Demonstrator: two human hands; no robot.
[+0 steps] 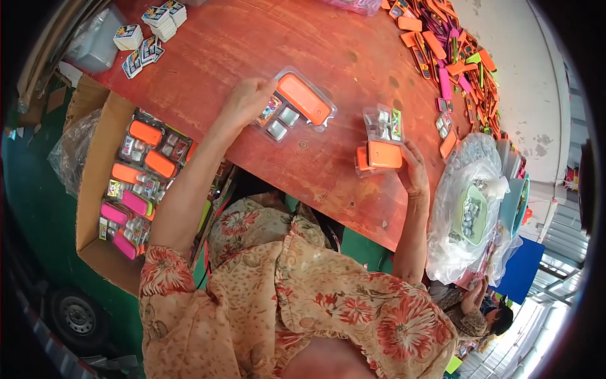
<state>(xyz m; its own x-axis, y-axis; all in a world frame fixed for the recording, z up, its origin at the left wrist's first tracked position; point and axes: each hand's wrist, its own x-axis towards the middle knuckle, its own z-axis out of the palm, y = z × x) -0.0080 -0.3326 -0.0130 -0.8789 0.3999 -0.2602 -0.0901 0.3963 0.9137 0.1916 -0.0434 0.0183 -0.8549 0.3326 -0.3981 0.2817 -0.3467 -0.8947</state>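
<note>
My left hand (247,100) pinches the left edge of a clear plastic blister pack (297,108) on the red table. An orange rounded case (304,98) lies in its long hollow, with two silvery square pieces beside it. A small printed card (270,108) shows close under my left fingertips. On the right, my right hand (413,167) has its fingers closed on the side of another filled blister pack (384,140). That one also shows an orange case, silvery pieces and a yellow-green card, and it overlaps a second orange-cased pack (362,161).
Stacks of printed cards (163,24) stand at the far left of the table (252,38). A cardboard box (91,208) at left holds several filled packs. Orange and pink cases (451,47) heap up at far right. A plastic-lined green basket (473,215) and a person (476,312) are at right.
</note>
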